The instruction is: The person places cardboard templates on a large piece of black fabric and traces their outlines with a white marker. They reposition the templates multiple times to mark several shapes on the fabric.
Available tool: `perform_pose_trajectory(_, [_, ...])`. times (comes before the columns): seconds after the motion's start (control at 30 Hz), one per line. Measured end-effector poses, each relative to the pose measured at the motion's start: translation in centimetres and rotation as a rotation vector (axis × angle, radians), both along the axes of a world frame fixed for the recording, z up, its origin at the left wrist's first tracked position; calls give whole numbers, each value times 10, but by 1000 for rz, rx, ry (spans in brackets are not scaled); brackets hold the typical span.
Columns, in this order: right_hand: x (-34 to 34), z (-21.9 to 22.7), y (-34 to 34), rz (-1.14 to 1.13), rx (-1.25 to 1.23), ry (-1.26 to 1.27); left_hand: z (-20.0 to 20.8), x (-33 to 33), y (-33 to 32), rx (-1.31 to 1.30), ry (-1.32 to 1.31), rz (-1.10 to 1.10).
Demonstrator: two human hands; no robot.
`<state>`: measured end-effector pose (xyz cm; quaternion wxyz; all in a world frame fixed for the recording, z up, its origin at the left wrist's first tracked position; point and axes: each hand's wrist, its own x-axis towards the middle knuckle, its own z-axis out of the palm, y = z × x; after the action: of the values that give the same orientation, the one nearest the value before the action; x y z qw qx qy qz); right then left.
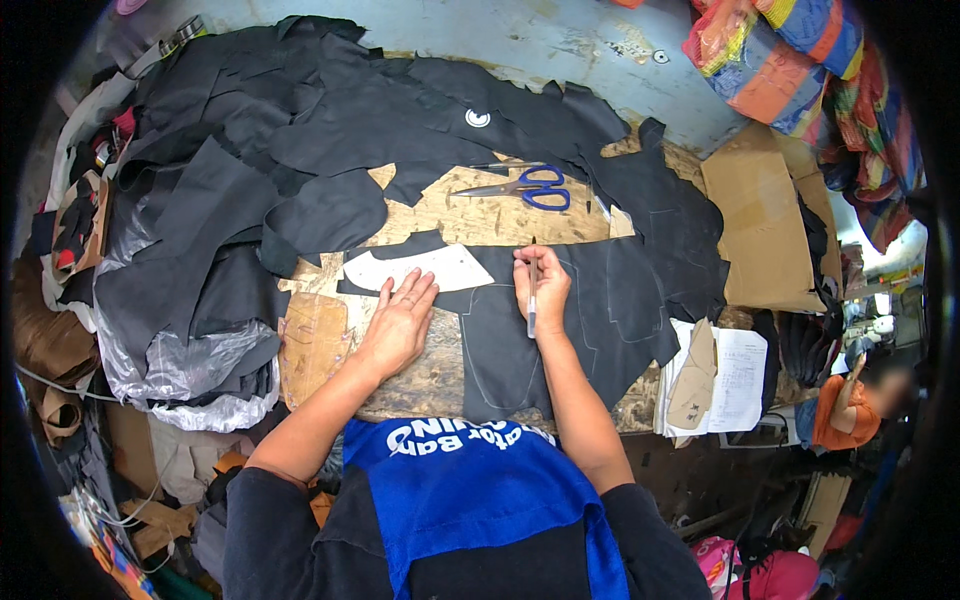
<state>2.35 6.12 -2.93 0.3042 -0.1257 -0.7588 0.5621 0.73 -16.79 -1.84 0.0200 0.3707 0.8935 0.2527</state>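
Observation:
My left hand point(400, 325) lies flat with its fingers stretched out over the lower edge of a white curved pattern piece point(440, 262). The pattern rests on black leather-like sheet point(510, 350), which carries thin pale outlines. In my right hand point(548, 285) a pen point(532, 312) is pinched between thumb and fingers, just right of the pattern. Its dark end points away from me, and its pale end points back toward my wrist. Beyond both hands, scissors with blue handles point(540, 188) lie on the wooden board point(430, 215), blades to the left.
Black sheets point(330, 120) are heaped across the back and left. Right of the board stands a cardboard box point(750, 220), with papers point(738, 370) nearer me. Clear plastic wrap point(180, 370) hangs at the left. Another person point(845, 410) is at the far right.

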Motion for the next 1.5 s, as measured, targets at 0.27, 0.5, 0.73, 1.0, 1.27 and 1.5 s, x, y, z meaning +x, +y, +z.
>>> perform_pose_trajectory(0.27, [8,8,2,203,394,-95,5,0,5,16,10,36])
perform_pose_trajectory(0.5, [6,2,1,185,322,-94,42,-52,1,-22,7,175])
perform_pose_trajectory(0.73, [11,14,-24,332,-424,-40,57,-44,6,1135,-749,571])
perform_pose_trajectory(1.0, [-8,10,-9,353,-353,-217,32,8,1,589,-1173,487])
perform_pose_trajectory(1.27, [-7,5,-11,277,-40,-124,8,28,-48,155,86,250])
perform_pose_trajectory(1.5, [-12,13,-17,225,84,-197,11,-24,-54,247,210,249])
